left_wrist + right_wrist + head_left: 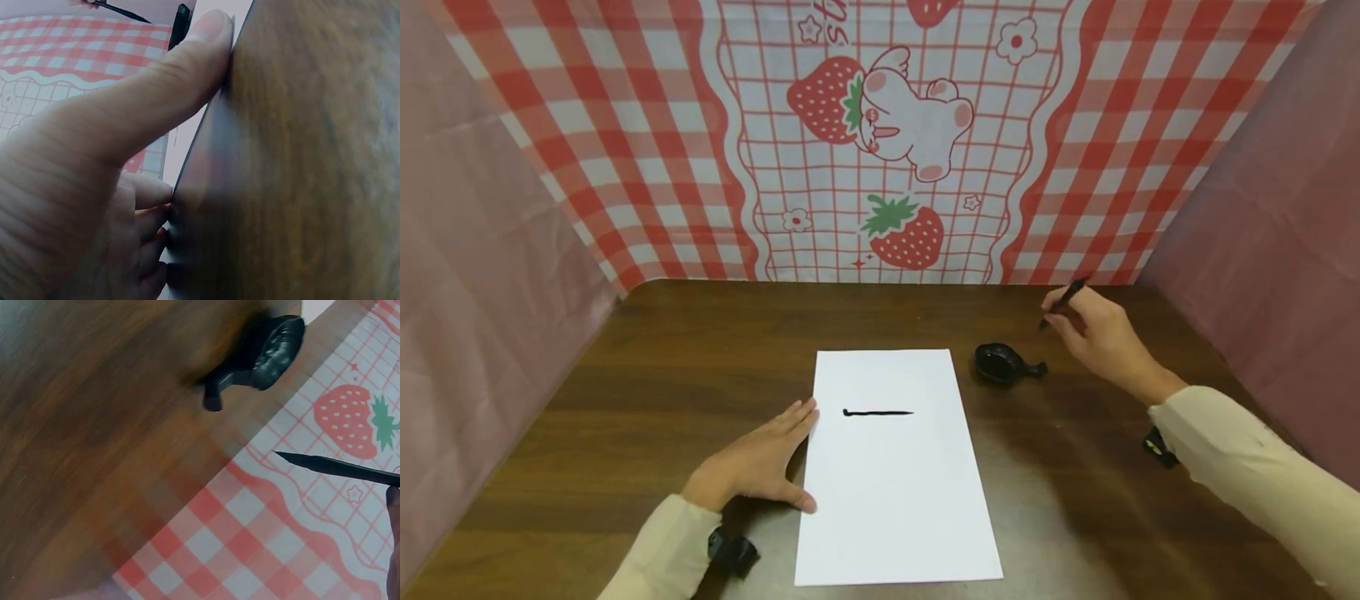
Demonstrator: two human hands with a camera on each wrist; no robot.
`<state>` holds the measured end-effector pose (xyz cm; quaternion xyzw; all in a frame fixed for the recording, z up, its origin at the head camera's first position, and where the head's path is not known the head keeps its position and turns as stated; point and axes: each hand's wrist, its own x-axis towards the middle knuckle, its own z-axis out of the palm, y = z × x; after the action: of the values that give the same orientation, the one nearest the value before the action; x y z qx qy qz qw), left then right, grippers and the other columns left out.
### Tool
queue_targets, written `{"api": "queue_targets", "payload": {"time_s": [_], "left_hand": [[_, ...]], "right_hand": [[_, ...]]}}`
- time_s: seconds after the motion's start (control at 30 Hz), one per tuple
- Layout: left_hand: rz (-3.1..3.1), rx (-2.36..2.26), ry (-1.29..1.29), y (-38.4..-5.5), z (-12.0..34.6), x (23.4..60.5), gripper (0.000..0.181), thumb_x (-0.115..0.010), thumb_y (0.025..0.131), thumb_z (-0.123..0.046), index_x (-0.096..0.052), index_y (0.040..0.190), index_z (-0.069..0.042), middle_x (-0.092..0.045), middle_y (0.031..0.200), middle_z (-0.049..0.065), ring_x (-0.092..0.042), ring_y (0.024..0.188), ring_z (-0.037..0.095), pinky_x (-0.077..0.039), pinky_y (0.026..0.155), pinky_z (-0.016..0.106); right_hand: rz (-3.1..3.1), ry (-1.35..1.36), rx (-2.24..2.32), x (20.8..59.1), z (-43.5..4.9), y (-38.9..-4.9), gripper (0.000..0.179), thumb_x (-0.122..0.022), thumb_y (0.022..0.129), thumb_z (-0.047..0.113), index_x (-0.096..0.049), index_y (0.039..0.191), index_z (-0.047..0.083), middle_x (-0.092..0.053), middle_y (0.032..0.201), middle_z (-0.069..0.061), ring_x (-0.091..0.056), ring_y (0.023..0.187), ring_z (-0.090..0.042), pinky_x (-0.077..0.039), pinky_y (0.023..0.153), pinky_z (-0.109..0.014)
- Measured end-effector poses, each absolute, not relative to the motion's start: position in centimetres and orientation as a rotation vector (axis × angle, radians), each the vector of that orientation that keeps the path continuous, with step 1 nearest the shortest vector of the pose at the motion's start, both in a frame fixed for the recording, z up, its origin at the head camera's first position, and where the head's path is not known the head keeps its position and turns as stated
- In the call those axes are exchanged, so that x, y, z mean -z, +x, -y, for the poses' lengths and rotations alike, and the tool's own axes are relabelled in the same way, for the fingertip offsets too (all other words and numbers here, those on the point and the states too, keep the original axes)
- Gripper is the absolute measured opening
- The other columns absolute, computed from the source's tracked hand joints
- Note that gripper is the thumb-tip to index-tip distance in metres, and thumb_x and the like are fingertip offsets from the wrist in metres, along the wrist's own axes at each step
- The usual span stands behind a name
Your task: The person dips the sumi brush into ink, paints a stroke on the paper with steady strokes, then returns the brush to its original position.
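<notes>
A white sheet of paper (898,500) lies lengthwise on the table, with one black horizontal stroke (880,412) in its upper part. My left hand (756,462) rests at the paper's left edge, fingers extended, thumb (209,44) and fingertips touching that edge. Off to the right, my right hand (1105,337) pinches a dark, thin writing brush (1063,304) above the table. In the right wrist view the brush (337,467) tapers to a dark point, apart from everything else. Between the paper and that hand stands a small black ink dish (1013,367) with a short handle.
The brown wooden table (700,350) runs back to a red-and-white checked cloth (655,167) printed with strawberries. Pink curtains (490,275) hang at both sides. Each wrist carries a small black camera (733,552).
</notes>
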<state>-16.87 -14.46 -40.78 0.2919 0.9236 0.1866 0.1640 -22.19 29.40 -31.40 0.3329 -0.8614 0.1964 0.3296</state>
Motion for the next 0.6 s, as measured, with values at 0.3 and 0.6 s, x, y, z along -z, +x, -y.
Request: {"api": "queue_targets", "payload": {"time_s": [0.3,0.6], "left_hand": [[-2.636,-0.518,0.848,-16.9,14.4,40.7,0.124,-0.078,0.063,-0.062,-0.019,0.15,0.004,-0.012,0.159,0.018,-0.011,0.147,0.035,-0.023,0.115,0.051],[-2.637,-0.516,0.851,-16.9,14.4,40.7,0.124,-0.078,0.062,-0.062,-0.02,0.149,0.005,-0.013,0.159,0.019,-0.011,0.147,0.037,-0.023,0.115,0.052]], "right_hand": [[2.157,1.223,-0.285,33.3,-30.9,-22.2,0.04,-0.032,0.102,0.025,-0.062,0.099,-0.001,-0.059,0.098,-0.012,-0.056,0.087,-0.019,-0.045,0.068,-0.026],[2.095,1.494,0.023,35.5,-31.9,-21.7,0.046,-0.019,0.105,0.016,-0.063,0.102,0.003,-0.058,0.101,-0.014,-0.056,0.092,-0.024,-0.052,0.064,-0.035]]}}
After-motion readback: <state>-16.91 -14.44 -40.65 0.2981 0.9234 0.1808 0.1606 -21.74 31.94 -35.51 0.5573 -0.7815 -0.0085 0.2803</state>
